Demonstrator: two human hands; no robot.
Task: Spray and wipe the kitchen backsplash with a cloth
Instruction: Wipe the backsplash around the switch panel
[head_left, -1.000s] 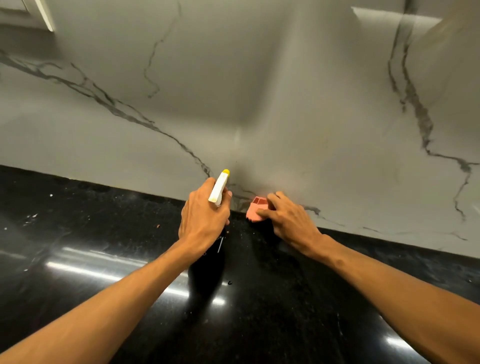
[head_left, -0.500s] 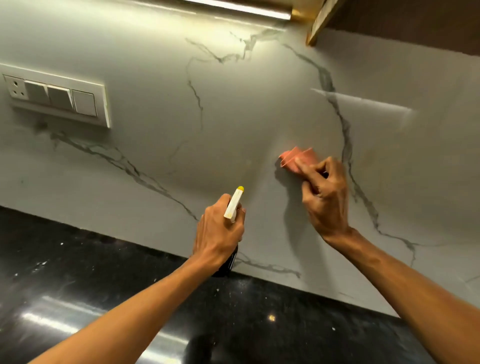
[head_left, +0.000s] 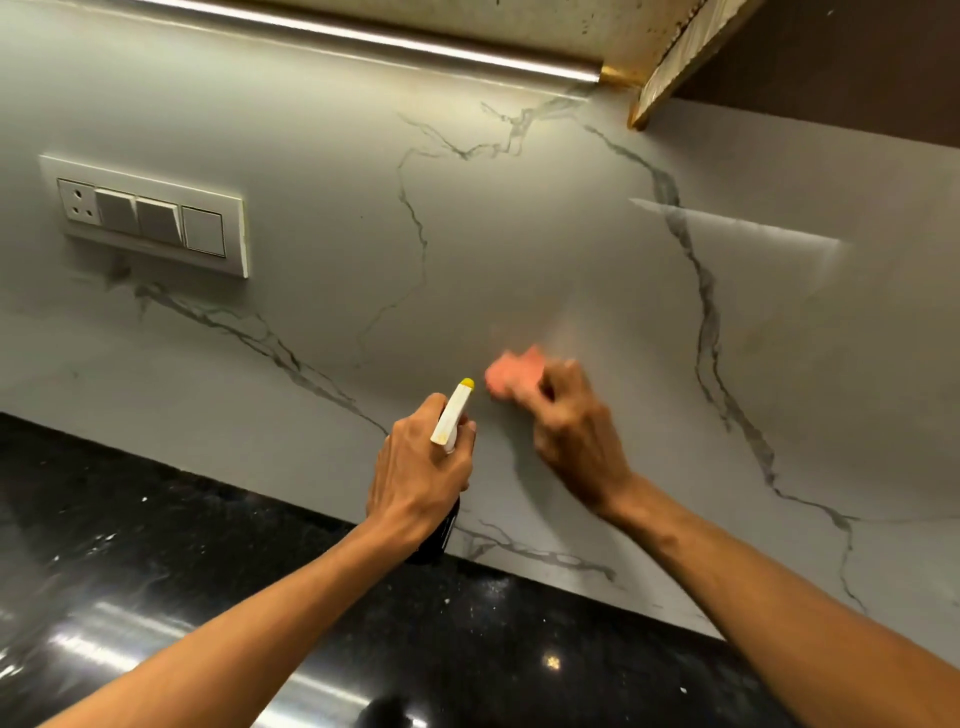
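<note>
Grey marble with dark veins fills the view, and that's the one backsplash (head_left: 519, 234), rising from one black speckled counter (head_left: 156, 545) along the near edge. Two hands are up and two things are in play. The left hand (head_left: 421, 467) is wrapped round the neck of one spray bottle (head_left: 453, 413), white head and yellow nozzle tip pointing up at the wall; its body is dark, so what's inside can't be told. Just to its right, the right hand (head_left: 576, 441), blurred, has its fingers bunched on one pink cloth (head_left: 511, 376), held against the marble at mid-height. Far left on the wall sits one switch plate (head_left: 150, 215): one socket and three switches. Up top there's one light strip (head_left: 389, 39) glowing under the cabinet (head_left: 831, 52).
</note>
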